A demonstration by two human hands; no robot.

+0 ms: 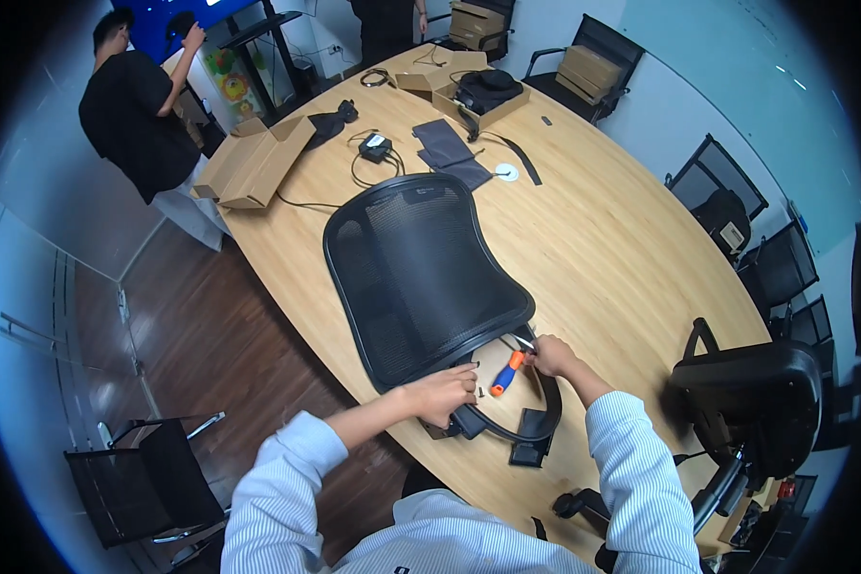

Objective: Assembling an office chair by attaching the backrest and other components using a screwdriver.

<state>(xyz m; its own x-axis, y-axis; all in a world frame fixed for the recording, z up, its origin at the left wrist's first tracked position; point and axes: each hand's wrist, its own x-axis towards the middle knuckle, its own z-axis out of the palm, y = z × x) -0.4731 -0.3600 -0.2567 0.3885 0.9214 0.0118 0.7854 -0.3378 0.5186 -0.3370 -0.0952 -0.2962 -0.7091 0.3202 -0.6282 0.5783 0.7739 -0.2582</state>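
A black mesh chair backrest lies on the wooden table, its lower end toward me. From that end a curved black support bar loops round near the table's front edge. My left hand is at the left side of this loop, fingers bent and closed on the frame. My right hand is closed at the loop's right side, beside a thin silver piece; its fingertips are partly hidden. Between my hands lies a screwdriver with a blue and orange handle. A small dark screw is beside it.
An office chair seat stands at the right. Beyond the backrest are grey cloth pouches, a black adapter with cables, and cardboard boxes. A person stands at the far left. Another chair is at lower left.
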